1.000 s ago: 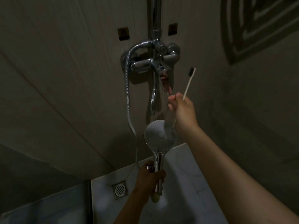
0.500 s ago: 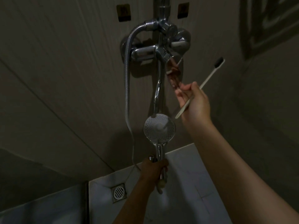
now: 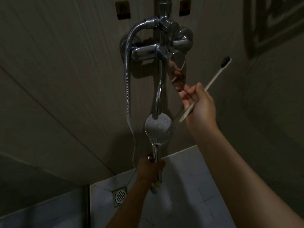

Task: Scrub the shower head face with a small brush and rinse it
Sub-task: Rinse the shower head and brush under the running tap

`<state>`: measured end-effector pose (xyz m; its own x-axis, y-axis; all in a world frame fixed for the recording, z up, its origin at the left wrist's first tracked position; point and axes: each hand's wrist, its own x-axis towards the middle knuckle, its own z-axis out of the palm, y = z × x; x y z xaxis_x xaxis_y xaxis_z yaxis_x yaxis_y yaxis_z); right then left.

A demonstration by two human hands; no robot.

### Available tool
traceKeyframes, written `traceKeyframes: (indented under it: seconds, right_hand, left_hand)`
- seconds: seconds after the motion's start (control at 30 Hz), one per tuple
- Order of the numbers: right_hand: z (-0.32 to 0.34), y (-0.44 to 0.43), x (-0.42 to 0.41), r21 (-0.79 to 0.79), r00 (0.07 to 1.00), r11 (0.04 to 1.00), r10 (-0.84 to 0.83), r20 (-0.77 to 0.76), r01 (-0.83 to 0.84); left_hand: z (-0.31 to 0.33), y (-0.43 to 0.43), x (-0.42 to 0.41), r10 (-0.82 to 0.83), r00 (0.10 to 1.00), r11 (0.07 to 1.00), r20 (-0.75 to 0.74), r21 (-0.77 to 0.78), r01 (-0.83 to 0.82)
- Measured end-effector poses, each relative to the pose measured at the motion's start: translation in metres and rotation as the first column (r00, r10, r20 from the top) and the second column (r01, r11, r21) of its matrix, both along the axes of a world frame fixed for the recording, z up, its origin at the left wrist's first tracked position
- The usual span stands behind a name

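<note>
My left hand (image 3: 150, 167) grips the chrome handle of the shower head (image 3: 159, 128), holding it upright with its round white perforated face turned toward me, just under the tap spout (image 3: 158, 94). My right hand (image 3: 199, 106) holds a small white brush (image 3: 209, 84) with dark bristles; the bristle end points up and to the right, away from the shower head. The fingertips of that hand reach the lower end of the chrome mixer lever (image 3: 176, 69).
The chrome mixer valve (image 3: 164, 45) is fixed to the tiled wall, with a metal hose (image 3: 127, 79) looping down on its left. A round floor drain (image 3: 120, 195) sits in the pale floor below. The room is dim.
My right hand has risen from beside the shower head to the mixer lever, and the brush has tilted to the right. The left hand keeps the shower head in about the same place.
</note>
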<state>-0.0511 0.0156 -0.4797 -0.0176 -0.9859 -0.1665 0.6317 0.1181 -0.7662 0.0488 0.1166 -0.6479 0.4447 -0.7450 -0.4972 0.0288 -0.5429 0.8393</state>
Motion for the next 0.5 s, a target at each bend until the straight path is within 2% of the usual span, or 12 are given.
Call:
traceKeyframes:
  seconds: [0.23,0.5]
  right_hand:
    - [0.0018,0.0037,0.0007,-0.02,1.0,1.0,-0.011,-0.002,0.011]
    - [0.002,0.0041,0.0026,-0.028,1.0,0.999,-0.031,0.0,0.031]
  left_hand:
    - [-0.005,-0.0008,-0.0005,0.014,1.0,1.0,-0.028,0.001,-0.014]
    - [-0.0091,-0.0022,0.0026,-0.027,1.0,1.0,0.006,0.005,0.027]
